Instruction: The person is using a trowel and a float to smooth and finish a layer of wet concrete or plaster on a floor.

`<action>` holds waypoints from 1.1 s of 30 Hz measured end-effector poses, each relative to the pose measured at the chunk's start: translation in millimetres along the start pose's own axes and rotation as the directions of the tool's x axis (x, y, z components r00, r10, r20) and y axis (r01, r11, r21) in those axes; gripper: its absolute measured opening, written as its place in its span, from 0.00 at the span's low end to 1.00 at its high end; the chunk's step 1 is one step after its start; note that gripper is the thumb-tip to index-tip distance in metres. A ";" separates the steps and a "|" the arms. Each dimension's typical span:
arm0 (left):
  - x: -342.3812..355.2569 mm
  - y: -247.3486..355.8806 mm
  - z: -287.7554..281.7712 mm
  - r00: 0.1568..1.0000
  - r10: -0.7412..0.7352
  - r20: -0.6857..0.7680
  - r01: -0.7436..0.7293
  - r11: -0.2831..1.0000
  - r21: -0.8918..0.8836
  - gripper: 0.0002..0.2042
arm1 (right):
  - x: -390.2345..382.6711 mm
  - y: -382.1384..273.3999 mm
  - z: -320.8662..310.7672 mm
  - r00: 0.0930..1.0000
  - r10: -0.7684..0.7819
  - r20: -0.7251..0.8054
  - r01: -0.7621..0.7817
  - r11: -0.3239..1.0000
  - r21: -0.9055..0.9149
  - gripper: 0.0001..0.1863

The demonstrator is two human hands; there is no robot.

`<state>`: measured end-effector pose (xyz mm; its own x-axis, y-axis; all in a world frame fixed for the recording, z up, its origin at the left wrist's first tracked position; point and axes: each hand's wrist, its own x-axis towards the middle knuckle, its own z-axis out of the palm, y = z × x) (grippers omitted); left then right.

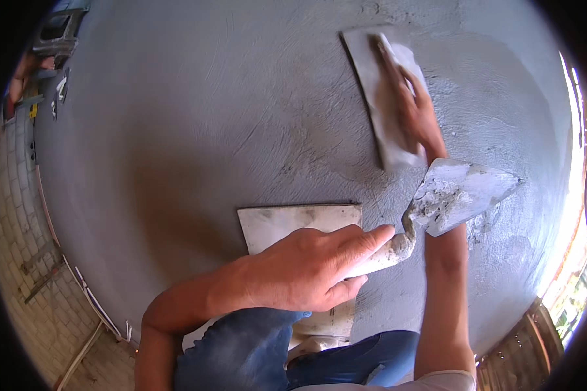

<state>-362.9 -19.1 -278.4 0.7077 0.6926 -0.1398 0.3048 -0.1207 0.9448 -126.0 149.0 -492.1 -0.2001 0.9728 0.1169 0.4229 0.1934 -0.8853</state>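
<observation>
My left hand is closed round the pale handle of a pointed masonry trowel, whose mortar-smeared blade points right and covers part of my right forearm. My right hand grips a rectangular plastering trowel by its handle, the plate lying against grey wet plaster. Streaks and ridges mark the plaster around the plate. Behind and below my left hand is a flat off-white board; whether the hand touches it cannot be seen.
At the far left stands a pale brick wall, with a grey frame-like box above it. My legs in blue jeans and a shoe show below. Bright daylight enters along the right edge, above brown boards.
</observation>
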 end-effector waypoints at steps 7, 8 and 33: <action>-7.7 -7.1 -9.0 0.999 -0.015 -0.041 0.016 1.000 0.027 0.29 | -95.5 -37.2 46.8 0.941 -0.023 0.338 -0.051 0.976 0.210 0.20; -16.8 -5.4 -14.9 0.990 -0.136 0.024 0.135 0.991 0.024 0.26 | -118.7 -8.4 25.8 0.967 0.042 0.253 -0.118 0.948 0.296 0.20; -55.6 -73.9 -41.0 0.745 -0.411 -0.526 0.615 0.727 0.304 0.17 | -178.1 2.4 -43.3 0.958 0.184 0.220 -0.174 0.983 -0.065 0.21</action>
<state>-451.0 -19.5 -328.3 0.0670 0.9394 -0.3362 0.8507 0.1223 0.5112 -51.1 -18.3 -495.5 -0.3086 0.9392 -0.1504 0.5075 0.0289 -0.8612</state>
